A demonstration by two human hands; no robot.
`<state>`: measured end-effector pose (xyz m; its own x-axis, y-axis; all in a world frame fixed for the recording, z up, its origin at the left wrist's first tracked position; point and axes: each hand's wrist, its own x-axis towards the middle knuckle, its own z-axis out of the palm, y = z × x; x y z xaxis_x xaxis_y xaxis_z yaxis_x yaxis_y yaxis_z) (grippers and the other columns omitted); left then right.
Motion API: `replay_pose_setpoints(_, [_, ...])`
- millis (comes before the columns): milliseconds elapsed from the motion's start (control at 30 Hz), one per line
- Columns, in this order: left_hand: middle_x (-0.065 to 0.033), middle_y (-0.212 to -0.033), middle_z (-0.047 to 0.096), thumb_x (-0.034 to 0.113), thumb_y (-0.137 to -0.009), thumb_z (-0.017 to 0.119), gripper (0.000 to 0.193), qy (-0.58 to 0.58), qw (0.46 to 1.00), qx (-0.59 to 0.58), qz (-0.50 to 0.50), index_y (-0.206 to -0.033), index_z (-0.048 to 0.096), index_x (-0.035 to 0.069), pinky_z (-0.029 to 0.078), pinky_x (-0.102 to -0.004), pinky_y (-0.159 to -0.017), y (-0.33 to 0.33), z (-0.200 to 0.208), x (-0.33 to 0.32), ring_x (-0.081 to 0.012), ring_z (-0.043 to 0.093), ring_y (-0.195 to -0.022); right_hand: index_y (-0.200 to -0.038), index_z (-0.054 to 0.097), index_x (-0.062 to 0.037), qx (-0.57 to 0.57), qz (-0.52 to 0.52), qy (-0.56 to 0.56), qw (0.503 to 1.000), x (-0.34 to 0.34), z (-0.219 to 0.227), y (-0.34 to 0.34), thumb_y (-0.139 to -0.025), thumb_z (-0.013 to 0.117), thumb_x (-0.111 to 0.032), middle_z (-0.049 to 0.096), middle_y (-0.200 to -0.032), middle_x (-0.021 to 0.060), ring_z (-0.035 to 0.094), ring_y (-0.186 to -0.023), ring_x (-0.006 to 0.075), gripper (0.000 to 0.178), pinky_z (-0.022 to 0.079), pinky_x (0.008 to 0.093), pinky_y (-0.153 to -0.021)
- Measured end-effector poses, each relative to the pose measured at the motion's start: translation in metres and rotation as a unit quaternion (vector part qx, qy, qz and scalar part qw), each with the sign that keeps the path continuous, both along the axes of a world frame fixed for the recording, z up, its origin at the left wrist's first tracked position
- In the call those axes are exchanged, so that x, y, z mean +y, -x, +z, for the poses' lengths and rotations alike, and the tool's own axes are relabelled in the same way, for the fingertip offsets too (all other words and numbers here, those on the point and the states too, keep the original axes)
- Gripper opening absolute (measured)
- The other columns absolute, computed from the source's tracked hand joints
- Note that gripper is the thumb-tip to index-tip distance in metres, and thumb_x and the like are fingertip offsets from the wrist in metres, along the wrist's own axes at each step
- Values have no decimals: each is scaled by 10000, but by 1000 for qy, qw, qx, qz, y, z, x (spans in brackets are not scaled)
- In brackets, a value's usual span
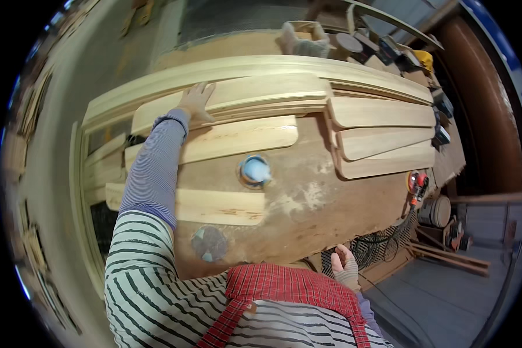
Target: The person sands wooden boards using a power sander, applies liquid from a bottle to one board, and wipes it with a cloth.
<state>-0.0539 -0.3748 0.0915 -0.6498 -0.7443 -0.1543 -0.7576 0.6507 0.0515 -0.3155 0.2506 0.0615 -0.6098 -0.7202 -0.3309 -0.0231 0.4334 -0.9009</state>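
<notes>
My left hand [197,103], at the end of an outstretched arm, lies with spread fingers on the top board of a stack of pale wooden boards [267,90]. A loose board [243,139] with a rounded end rests just nearer than that stack. My right hand [345,268], wrapped in a light fingerless glove, is low by the table's near edge. Its fingers are loosely curled, the thumb stands apart, and nothing shows in them. Another board [220,206] lies partly hidden under my left arm.
On the wooden table [307,214] are a blue-rimmed round thing [255,170], a grey disc [209,243] and several rounded boards [383,142] at right. A red and black sander [416,184] sits at the right edge, above a coiled hose [383,246]. Behind stands a plastic-lined box [304,39].
</notes>
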Motion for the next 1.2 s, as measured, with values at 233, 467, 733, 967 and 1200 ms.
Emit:
replay_pose_setpoints(233, [-206, -1407, 454, 385, -518, 799, 1176, -1, 999, 33, -7, -1540, 281, 118, 298, -490, -1144, 32, 11, 17, -389, 405, -1326, -1259, 559, 30, 239, -46, -31, 969, 21, 39, 110, -891, 700, -132, 595, -1220, 167, 604, -1092, 238, 426, 497, 340, -922])
replay_pose_setpoints(467, [-207, -1345, 493, 311, -536, 826, 1125, 109, 976, 179, 63, -1512, 323, 65, 319, -454, -1133, -39, 97, 118, -371, 432, -1295, -1419, 472, -146, 540, -88, -168, 820, -48, 50, 325, -804, 764, -393, 403, -1475, 225, 398, -1355, 413, 725, 350, 477, -1118])
replay_pose_setpoints(733, [-139, -1347, 546, 44, -812, 649, 687, -209, 642, 665, 320, -1446, 386, 10, 421, -416, -1098, -54, 195, 335, -287, 539, -1258, -1505, 370, -194, 411, -28, -191, 891, -79, -43, 507, -766, 769, -388, 443, -1445, 269, 494, -1274, 457, 862, 430, 481, -1058])
replay_pose_setpoints(967, [-142, -1275, 589, -43, -820, 611, 519, -156, 403, 825, 364, -1329, 510, -25, 425, -445, -1088, 19, 108, 454, -295, 562, -1207, -1376, 487, -59, 371, -13, -199, 907, -80, -14, 498, -723, 820, -331, 575, -1321, 247, 565, -1214, 397, 782, 451, 443, -1041])
replay_pose_setpoints(1200, [-96, -1336, 577, 94, -947, 622, 505, -205, 750, 575, 255, -1414, 462, -12, 423, -333, -1053, 84, 188, 432, -181, 546, -1213, -1353, 478, -70, 137, -56, 74, 986, -14, -16, 481, -835, 817, -196, 554, -1243, 104, 542, -1127, 201, 632, 464, 327, -983])
